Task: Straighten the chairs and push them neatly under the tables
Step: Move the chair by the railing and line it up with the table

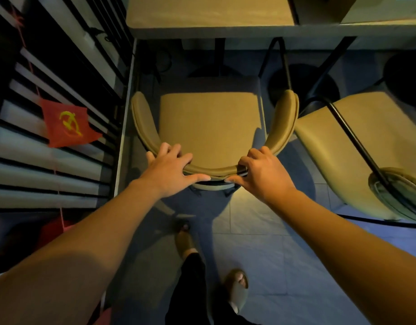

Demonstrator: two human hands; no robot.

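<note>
A tan padded chair (209, 123) with a curved wrap-around backrest stands in front of me, its seat facing a light table (209, 22) at the top of the view. The seat's front edge lies just short of the table edge. My left hand (171, 170) grips the left part of the curved backrest, fingers over the top and thumb underneath. My right hand (258, 172) grips the right part of the same backrest, fingers curled over it.
A second tan chair (343, 156) lies tipped to the right, with a black metal frame across it. A black slatted wall with a small red flag (66, 125) runs along the left. Black table bases stand on the tiled floor. My sandalled feet are below.
</note>
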